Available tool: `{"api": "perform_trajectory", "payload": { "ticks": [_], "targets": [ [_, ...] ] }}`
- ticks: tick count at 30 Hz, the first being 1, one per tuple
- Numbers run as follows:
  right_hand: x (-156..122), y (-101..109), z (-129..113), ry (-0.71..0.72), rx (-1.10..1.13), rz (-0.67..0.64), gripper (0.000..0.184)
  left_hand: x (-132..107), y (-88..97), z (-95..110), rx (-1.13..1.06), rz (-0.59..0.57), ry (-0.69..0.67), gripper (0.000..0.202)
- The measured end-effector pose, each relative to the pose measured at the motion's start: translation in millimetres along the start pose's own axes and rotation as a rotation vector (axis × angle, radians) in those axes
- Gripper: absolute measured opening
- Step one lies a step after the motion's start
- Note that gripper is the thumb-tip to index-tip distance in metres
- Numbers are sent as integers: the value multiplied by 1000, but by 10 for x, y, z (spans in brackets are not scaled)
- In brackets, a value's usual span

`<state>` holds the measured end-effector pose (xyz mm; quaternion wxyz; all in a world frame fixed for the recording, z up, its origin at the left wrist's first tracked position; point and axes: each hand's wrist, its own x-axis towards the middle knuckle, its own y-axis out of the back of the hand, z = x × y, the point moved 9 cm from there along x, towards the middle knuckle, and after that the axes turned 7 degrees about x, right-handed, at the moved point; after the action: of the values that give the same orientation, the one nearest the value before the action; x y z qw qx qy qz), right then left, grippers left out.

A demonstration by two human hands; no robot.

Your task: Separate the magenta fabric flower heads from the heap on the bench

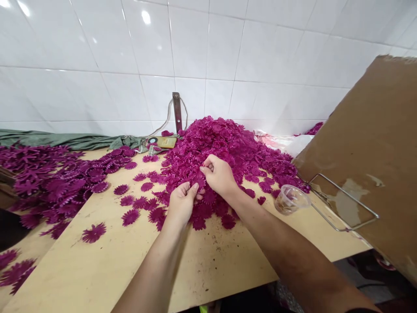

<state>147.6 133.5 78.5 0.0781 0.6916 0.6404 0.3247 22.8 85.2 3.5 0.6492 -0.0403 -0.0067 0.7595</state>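
Over the front of a large heap of purple artificial flower heads (221,134), my two hands are close together but apart. My left hand (183,200) is closed, thumb pressed against the fingers, at the lower edge of the heap. Slightly higher and to the right, my right hand (220,174) makes a pinch with thumb and forefinger. Purple petals lie right behind both sets of fingertips, so whatever is pinched blends into the heap. Loose flower heads (130,217) lie flat on the wooden board (107,265) to the left of my left hand.
More purple pieces (61,182) spread along the left side. A clear plastic cup (292,199) stands right of my right forearm, beside a bent metal wire frame (345,191) and a leaning brown board (365,143). A yellow device (166,142) lies near the tiled wall (146,95).
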Motion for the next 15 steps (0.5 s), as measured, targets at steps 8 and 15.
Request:
{"api": "perform_trajectory", "payload": {
  "ticks": [8,15],
  "targets": [
    [325,285,176,-93,-133,30,35,6,102,-81,11,30,32,33],
    [-262,-375,-195,14,139,-457,13,88,173,-172,-9,63,79,46]
  ]
}}
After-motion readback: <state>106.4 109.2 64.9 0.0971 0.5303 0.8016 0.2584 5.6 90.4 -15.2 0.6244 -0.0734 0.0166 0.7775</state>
